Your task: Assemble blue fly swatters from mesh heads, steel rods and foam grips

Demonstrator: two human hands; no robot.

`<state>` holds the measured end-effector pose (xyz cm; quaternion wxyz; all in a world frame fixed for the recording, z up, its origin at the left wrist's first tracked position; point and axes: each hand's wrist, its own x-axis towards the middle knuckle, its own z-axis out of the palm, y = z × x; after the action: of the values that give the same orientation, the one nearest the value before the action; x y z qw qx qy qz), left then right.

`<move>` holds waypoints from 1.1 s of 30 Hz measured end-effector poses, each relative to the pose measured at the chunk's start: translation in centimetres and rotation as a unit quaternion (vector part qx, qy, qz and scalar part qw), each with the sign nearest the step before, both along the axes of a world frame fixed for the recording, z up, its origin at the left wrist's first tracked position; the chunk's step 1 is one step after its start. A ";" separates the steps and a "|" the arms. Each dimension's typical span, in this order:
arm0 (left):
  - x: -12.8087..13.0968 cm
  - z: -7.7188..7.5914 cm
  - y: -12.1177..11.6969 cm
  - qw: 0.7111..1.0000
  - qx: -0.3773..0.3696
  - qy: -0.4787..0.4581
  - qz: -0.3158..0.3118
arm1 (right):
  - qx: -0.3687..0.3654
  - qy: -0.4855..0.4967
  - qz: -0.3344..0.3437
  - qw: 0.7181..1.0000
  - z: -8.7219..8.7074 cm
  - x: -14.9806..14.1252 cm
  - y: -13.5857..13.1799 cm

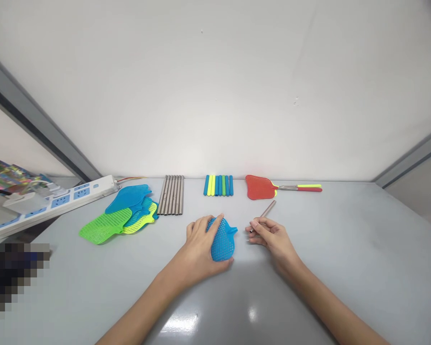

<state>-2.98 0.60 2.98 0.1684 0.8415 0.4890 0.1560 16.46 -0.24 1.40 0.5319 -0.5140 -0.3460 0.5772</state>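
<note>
My left hand grips a blue fly swatter head from its left side, with the short neck pointing right. In my right hand a thin metal tube is pinched between thumb and fingers, slanting up to the right. The tube's near end sits a little to the right of the blue neck, apart from it. Behind my hands lie a row of metal tubes and a row of blue, yellow and green handle sleeves.
At left several loose swatter heads overlap, a green one in front and a blue one on top. A red fly swatter lies over a yellow one at the back right. A white power strip with plugs runs along the left edge.
</note>
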 end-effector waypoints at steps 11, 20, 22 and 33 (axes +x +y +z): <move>0.0 -0.1 0.1 1.000 0.001 0.003 0.004 | 0.064 -0.033 -0.041 0.997 0.0 -0.2 -0.2; 0.1 -0.1 0.2 1.000 0.002 -0.007 0.003 | 0.036 -0.028 -0.020 0.999 0.8 0.5 -0.2; 0.1 -0.1 0.2 1.000 -0.001 -0.010 0.002 | 0.024 -0.024 0.001 0.999 0.8 0.5 -0.1; 0.2 0.1 0.1 1.000 -0.013 -0.016 0.002 | 0.062 0.026 -0.016 0.998 0.8 0.2 -0.1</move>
<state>-2.75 0.70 3.04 0.1869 0.8356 0.4899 0.1635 16.67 -0.35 2.25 0.5808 -0.4704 -0.3589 0.5590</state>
